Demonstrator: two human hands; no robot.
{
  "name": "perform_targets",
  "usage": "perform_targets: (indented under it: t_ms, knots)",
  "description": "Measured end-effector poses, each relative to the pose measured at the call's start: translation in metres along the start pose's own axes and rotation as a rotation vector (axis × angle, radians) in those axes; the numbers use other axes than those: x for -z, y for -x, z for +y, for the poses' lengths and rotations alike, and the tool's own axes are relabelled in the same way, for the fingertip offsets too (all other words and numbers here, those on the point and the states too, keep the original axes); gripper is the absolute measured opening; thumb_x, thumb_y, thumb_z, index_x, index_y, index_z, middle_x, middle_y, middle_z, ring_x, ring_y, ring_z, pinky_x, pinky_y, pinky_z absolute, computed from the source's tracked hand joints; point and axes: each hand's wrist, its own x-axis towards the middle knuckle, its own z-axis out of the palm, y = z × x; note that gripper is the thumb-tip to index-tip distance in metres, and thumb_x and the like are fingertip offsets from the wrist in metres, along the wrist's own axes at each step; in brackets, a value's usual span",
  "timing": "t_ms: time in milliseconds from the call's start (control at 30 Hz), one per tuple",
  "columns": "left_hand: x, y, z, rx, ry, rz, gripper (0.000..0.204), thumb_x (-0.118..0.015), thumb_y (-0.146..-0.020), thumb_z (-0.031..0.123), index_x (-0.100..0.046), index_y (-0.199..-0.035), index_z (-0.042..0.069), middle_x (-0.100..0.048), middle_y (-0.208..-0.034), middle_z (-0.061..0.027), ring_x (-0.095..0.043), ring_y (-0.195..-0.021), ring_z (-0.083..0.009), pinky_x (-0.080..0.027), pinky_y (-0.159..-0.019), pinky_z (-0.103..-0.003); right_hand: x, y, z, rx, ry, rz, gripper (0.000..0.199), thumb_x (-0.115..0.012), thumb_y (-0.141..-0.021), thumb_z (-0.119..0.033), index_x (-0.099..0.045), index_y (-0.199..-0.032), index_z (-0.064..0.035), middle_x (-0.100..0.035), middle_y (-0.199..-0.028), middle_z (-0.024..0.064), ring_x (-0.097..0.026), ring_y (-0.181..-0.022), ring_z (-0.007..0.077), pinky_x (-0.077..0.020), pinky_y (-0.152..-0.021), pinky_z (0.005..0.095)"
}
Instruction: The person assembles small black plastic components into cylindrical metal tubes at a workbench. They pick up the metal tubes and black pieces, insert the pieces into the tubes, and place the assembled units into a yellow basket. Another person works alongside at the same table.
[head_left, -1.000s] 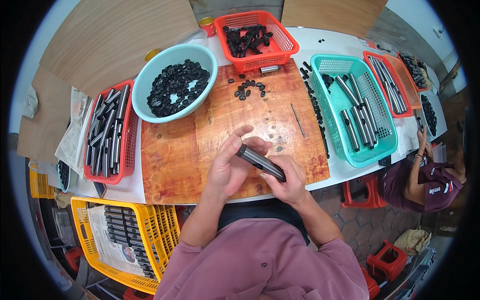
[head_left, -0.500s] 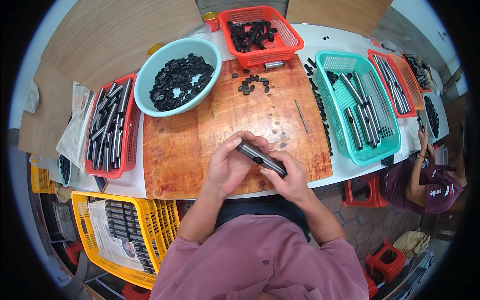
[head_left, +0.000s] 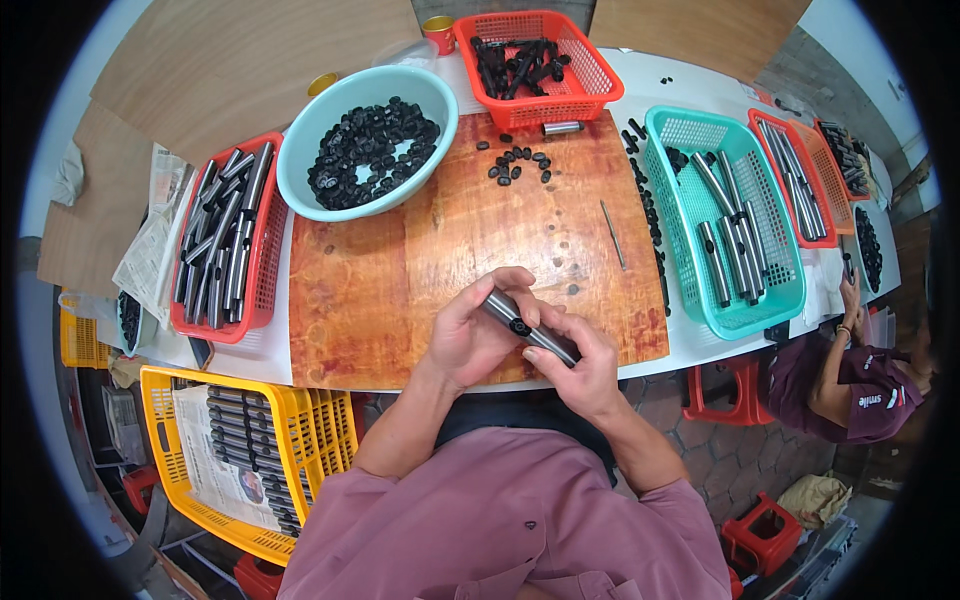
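Note:
Both of my hands share one dark metal tube [head_left: 545, 342] with a round black plastic piece [head_left: 519, 327] set in its side. The tube slants from upper left to lower right above the near part of the wooden board [head_left: 380, 310]. Around its upper end curl the fingers of my left hand [head_left: 463, 335]. My right hand [head_left: 588, 368] grips the lower end, its thumb lying along the near side just below the black piece. Farther up the board lie several small black plastic pieces [head_left: 522, 155] and a thin metal rod [head_left: 612, 235].
At the back left is a pale blue basin [head_left: 290, 185] of black pieces. Tubes fill a red basket [head_left: 262, 290] at left, a turquoise basket [head_left: 735, 325] at right and a yellow crate [head_left: 165, 470] at lower left. Another red basket [head_left: 610, 85] stands behind. A co-worker [head_left: 835, 390] sits at far right.
The tube has turned slightly in my hands; the round black piece on its side now shows more clearly. My left fingers cover more of the upper end. The whole view has shifted a little.

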Motion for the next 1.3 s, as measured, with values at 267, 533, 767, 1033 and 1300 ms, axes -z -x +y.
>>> perform_targets:
  t_ms: [267,533,767,1033,1300]
  knots:
    - [-0.011,0.001,0.0,-0.04,-0.132,0.041,0.042,-0.039,-0.106,0.036,-0.052,-0.131,0.004,-0.067,-0.095,-0.0158,-0.063,-0.106,-0.0367,-0.029,-0.119,-0.055,0.003,0.006,0.019,-0.337,-0.55,-0.208,0.03,-0.068,-0.095,-0.007,-0.058,-0.122,0.0019,-0.065,-0.102,0.0048,-0.06,-0.087,0.0078,-0.0464,-0.074,0.0222]
    - [-0.016,-0.015,0.004,-0.008,-0.008,0.252,0.055,-0.031,-0.108,0.046,-0.056,-0.125,0.001,-0.068,-0.1,-0.0187,-0.063,-0.106,-0.039,-0.044,-0.104,-0.055,-0.008,-0.005,0.018,-0.288,-0.425,-0.071,0.035,-0.066,-0.095,-0.005,-0.056,-0.128,0.0031,-0.066,-0.109,0.0067,-0.062,-0.096,0.0101,-0.0489,-0.086,0.0257]
    - [-0.014,-0.032,-0.001,0.061,-0.168,0.33,0.06,-0.032,-0.107,0.049,-0.061,-0.118,-0.003,-0.07,-0.094,-0.0184,-0.068,-0.09,-0.0293,-0.054,-0.085,-0.041,0.001,-0.009,0.027,-0.504,-0.627,-0.121,0.048,-0.057,-0.101,-0.01,-0.044,-0.146,0.0013,-0.066,-0.104,0.0068,-0.061,-0.079,0.0121,-0.0486,-0.069,0.0265]
    - [-0.026,-0.038,-0.005,0.04,-0.314,0.326,0.05,-0.034,-0.107,0.039,-0.063,-0.109,-0.002,-0.069,-0.084,-0.0171,-0.066,-0.093,-0.0296,-0.05,-0.093,-0.042,0.003,-0.011,0.018,-0.126,0.197,0.018,0.051,-0.072,-0.083,-0.013,-0.056,-0.13,0.0013,-0.069,-0.097,0.0254,-0.073,-0.087,0.0383,-0.0568,-0.076,0.0424]
    - [-0.038,-0.04,-0.012,0.176,-0.502,0.193,0.055,-0.035,-0.104,0.045,-0.063,-0.095,-0.001,-0.067,-0.084,-0.0204,-0.064,-0.104,-0.0377,-0.043,-0.106,-0.048,0.011,-0.006,0.024,-0.266,0.12,-0.048,0.038,-0.074,-0.084,-0.009,-0.064,-0.119,0.0,-0.069,-0.104,0.0142,-0.07,-0.099,0.0231,-0.0541,-0.085,0.0351]
